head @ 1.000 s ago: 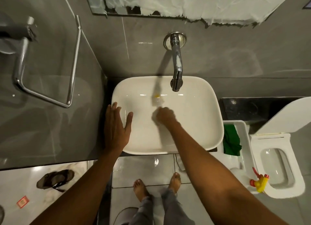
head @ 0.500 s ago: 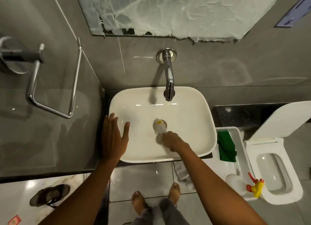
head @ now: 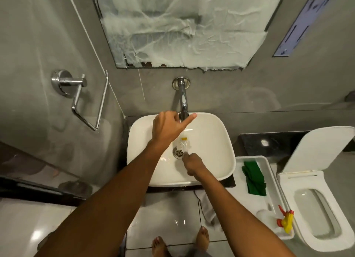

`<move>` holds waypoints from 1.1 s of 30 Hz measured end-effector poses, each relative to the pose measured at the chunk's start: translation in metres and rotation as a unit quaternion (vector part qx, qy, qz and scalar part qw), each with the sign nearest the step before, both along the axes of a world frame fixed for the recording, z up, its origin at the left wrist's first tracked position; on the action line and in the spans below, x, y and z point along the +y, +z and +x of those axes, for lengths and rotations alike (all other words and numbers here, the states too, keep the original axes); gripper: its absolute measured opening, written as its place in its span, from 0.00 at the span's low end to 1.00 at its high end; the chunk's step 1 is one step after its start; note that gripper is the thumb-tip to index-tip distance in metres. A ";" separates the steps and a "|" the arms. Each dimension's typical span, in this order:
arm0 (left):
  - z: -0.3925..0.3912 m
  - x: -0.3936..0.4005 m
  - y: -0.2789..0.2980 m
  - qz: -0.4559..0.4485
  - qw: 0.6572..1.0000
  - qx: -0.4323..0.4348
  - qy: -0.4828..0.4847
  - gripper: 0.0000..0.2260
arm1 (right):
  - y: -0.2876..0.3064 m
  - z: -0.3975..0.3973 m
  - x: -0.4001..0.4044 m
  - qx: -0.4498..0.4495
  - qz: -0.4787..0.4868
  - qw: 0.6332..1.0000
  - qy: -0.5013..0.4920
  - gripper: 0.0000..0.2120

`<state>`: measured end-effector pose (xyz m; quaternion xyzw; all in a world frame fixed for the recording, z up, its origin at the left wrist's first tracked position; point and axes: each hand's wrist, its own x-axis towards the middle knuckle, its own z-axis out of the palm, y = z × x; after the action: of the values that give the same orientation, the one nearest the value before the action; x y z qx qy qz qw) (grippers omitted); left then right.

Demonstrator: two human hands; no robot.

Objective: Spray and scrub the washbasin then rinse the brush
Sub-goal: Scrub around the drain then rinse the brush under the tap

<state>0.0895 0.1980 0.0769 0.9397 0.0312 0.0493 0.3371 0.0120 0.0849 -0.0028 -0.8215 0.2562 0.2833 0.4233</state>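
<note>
The white washbasin sits below a chrome wall tap. My right hand is inside the bowl, shut on the handle of a white brush with a yellow tip. The brush head lies over the drain, under the tap's spout. My left hand is raised over the back of the basin. Its fingers reach the tap's end with the thumb stretched out to the right. Whether it grips the tap I cannot tell.
A white tray to the right of the basin holds a green cloth and a spray bottle with a yellow and red trigger. An open toilet stands at far right. A chrome towel holder hangs on the left wall.
My left hand left the basin's left rim and rose to the tap's spout. My right hand drew the brush to the middle of the bowl, over the drain. The view tilted up.
</note>
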 end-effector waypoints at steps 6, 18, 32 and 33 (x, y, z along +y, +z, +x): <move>0.014 -0.026 0.017 0.020 0.996 0.071 0.056 0.20 | 0.018 -0.003 -0.006 -0.035 -0.001 0.999 0.007 0.27; 0.017 -0.040 0.024 0.071 0.992 0.084 0.059 0.21 | 0.010 -0.024 -0.010 -0.043 -0.039 0.996 0.068 0.26; 0.028 0.007 0.023 -0.003 0.982 0.139 -0.131 0.15 | 0.022 -0.019 -0.013 -0.039 -0.032 0.998 0.036 0.23; 0.028 0.007 0.022 -0.006 0.982 0.141 -0.129 0.16 | 0.022 -0.018 -0.011 -0.041 -0.024 0.998 0.035 0.23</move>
<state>0.1171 0.2052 0.0993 0.9312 -0.0431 -0.1277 0.3388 -0.0057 0.0738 0.0189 -0.8509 0.2167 0.2582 0.4029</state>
